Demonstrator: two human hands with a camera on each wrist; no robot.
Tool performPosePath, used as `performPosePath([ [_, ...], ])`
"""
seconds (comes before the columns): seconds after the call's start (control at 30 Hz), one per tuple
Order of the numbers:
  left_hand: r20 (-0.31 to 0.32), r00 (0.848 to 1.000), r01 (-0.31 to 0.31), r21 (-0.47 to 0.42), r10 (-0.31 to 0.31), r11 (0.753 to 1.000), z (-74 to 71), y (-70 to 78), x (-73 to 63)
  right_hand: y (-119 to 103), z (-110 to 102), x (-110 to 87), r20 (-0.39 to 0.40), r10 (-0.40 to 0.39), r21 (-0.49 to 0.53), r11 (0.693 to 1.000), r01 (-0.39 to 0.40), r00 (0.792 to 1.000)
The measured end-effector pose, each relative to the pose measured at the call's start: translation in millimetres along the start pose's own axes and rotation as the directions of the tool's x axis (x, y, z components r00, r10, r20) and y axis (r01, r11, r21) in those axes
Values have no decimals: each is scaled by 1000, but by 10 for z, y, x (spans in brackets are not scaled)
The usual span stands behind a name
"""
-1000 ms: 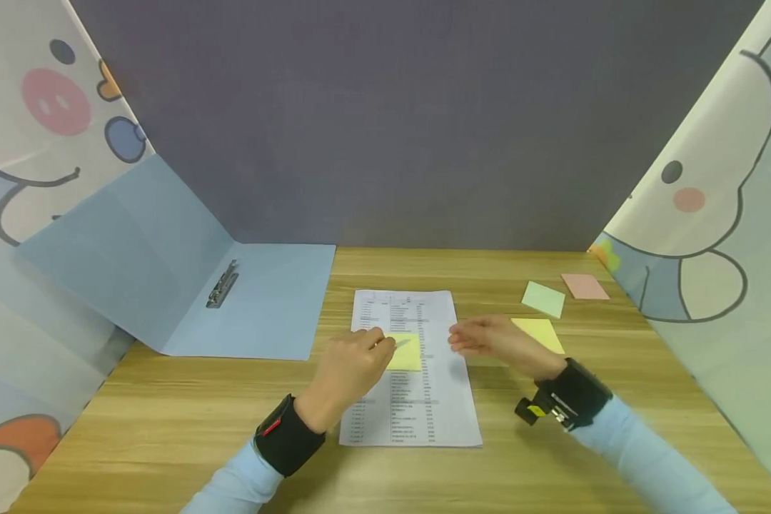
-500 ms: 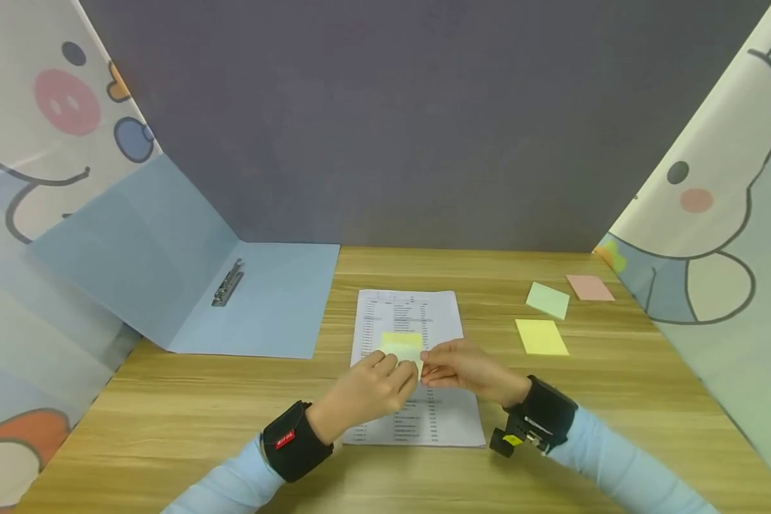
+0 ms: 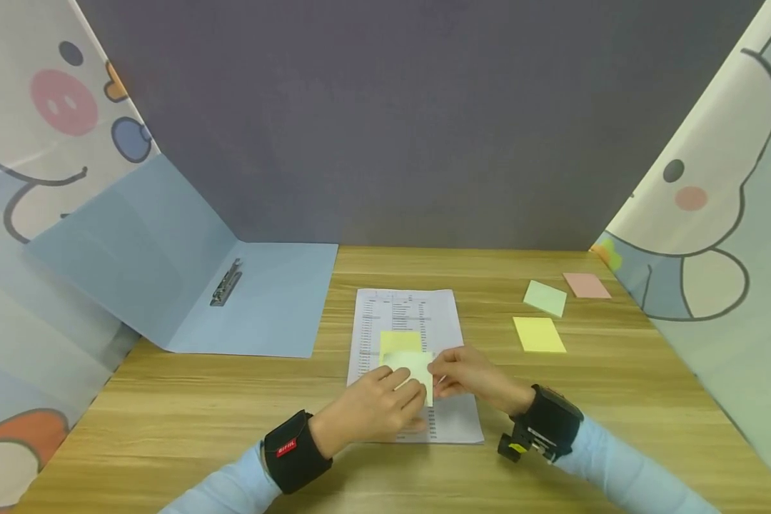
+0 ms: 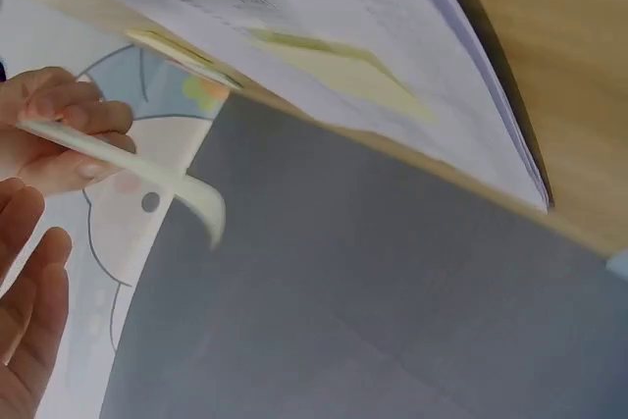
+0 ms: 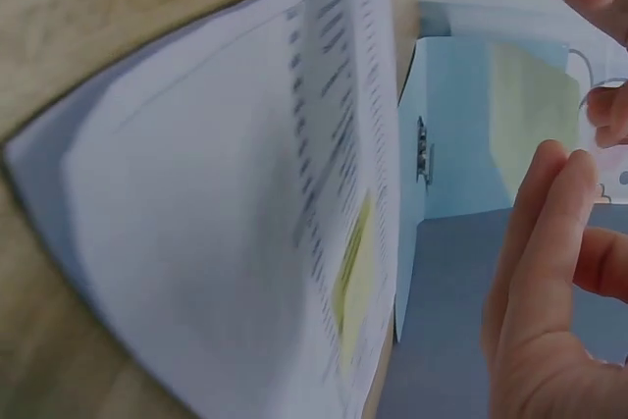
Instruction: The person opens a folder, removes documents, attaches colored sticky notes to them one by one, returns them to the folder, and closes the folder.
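A pale green sticky note (image 3: pixel 417 363) is raised over the printed sheets (image 3: pixel 450 421). My right hand (image 3: pixel 465 373) pinches it by its right edge; in the left wrist view the note (image 4: pixel 147 164) curls away from those fingers. Close at the note's lower left is my left hand (image 3: pixel 375 405), which overlaps it in the head view. Its fingers (image 4: pixel 47 282) are loosely bent with a gap between them in the left wrist view. Behind the raised note, a yellow sticky note (image 3: pixel 400 340) lies on the top sheet, its lower part hidden.
A blue folder (image 3: pixel 276 300) lies spread at the left, with a metal clip (image 3: pixel 226 283) near its spine. On the right of the table are a yellow sticky pad (image 3: pixel 539 334), a green one (image 3: pixel 545 298) and a pink one (image 3: pixel 587 285). A grey panel (image 3: pixel 417 128) rises behind.
The right hand came in from the right to the note. Both hands then moved slightly nearer the body, bringing the green note lower and uncovering more of the yellow one.
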State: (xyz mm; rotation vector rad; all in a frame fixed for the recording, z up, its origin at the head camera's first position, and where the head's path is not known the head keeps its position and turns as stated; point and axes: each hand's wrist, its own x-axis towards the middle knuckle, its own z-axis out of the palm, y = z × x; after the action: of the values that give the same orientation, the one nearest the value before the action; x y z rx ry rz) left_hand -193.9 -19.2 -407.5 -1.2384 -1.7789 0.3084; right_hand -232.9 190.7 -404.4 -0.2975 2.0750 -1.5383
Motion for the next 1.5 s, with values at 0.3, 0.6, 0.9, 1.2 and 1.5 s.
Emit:
performPosePath([
  [0.3,366,807,561,-231,-463,795,139,-134,-87,139,-64,-46,-24,22,-39,999,-23,999],
  [0.6,758,552,756,-279,-347,593,258,-157,-183,311,-75,-8,10,33,-90,995,-32,999],
  [0.9,802,504,818,-324,-320,476,436,-207,-242,359,-105,124,-45,25,-152,988,-31,999],
  [1.2,807,485,830,-303,-336,469,603,-387,-215,287,-236,314,-87,38,-146,988,-51,995],
  [1.5,823,466,844,-304,-325,442,690,-487,-162,267,-290,370,-87,52,-129,990,-63,995],
])
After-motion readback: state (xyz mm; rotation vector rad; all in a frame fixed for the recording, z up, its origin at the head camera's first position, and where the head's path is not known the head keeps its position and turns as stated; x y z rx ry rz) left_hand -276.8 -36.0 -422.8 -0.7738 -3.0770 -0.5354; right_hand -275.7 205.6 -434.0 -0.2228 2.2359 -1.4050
